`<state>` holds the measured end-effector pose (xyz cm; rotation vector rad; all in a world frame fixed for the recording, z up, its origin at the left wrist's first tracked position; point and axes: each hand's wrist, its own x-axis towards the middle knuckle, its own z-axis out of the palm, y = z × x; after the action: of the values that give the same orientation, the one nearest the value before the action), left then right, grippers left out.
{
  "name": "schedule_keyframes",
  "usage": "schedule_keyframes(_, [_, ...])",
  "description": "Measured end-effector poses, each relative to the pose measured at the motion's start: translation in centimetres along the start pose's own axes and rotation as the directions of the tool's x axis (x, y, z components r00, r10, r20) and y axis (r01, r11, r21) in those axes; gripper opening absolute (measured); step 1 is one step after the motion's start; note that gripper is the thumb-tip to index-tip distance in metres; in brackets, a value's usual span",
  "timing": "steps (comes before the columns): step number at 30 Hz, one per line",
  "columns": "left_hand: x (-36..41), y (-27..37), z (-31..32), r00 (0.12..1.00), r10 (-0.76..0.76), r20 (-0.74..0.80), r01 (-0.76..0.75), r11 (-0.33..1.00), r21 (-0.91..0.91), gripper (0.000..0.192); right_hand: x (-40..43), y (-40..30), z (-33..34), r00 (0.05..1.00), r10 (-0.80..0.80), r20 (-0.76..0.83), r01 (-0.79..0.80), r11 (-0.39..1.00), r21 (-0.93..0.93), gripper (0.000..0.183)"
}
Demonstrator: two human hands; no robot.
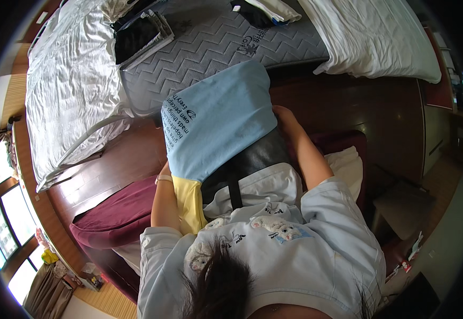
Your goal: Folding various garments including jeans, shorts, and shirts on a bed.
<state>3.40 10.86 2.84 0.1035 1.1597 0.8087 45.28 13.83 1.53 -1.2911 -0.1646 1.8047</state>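
Note:
A light blue printed cloth garment (223, 119) with a yellow part (187, 199) lies spread over my lap and knees. My right hand (283, 115) is at the garment's right edge, its fingers partly hidden by the cloth. At the left edge is my left hand (166, 169), mostly covered by the fabric, with a white band on the wrist. Beneath the garment a black, shiny surface (251, 159) shows, with a black strap (234, 193) running toward me over pale cloth (271, 183).
Ahead stands a bed with a grey mattress (203, 52), holding folded dark clothes (139, 38), more clothes (271, 12) and a white pillow or bedding (375, 36). White bedding (72, 87) hangs over its left metal frame. A maroon sofa (115, 211) surrounds me.

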Motion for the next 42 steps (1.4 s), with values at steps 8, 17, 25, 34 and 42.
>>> schedule_keyframes(8, [-1.2,-2.3,-7.0,0.977,0.175,-0.119,-0.185,0.980,-0.077,0.044,3.4,-2.3,-1.4,0.957,-0.179,-0.229,0.233,0.944,0.234,0.029])
schedule_keyframes(17, [-3.6,-1.7,-2.7,0.974,-0.094,-0.207,0.049,0.975,-0.215,0.039,-1.6,-0.2,0.8,0.993,0.077,0.085,-0.089,0.984,0.153,0.037])
schedule_keyframes(25, [-3.8,-0.7,-6.4,0.994,0.091,-0.051,-0.101,0.962,-0.252,0.039,-0.2,-2.1,-1.8,0.904,-0.339,-0.262,0.358,0.933,0.027,0.031])
schedule_keyframes(34, [-10.1,8.6,0.5,0.798,0.542,-0.264,-0.507,0.840,0.193,0.034,-9.7,-11.0,-0.1,0.517,-0.750,-0.412,0.793,0.601,-0.101,0.026])
schedule_keyframes(42, [-1.6,7.6,-4.3,0.999,0.005,-0.052,0.016,0.918,0.397,0.042,-3.5,-1.4,-10.3,0.938,0.284,-0.197,-0.337,0.879,-0.337,0.053])
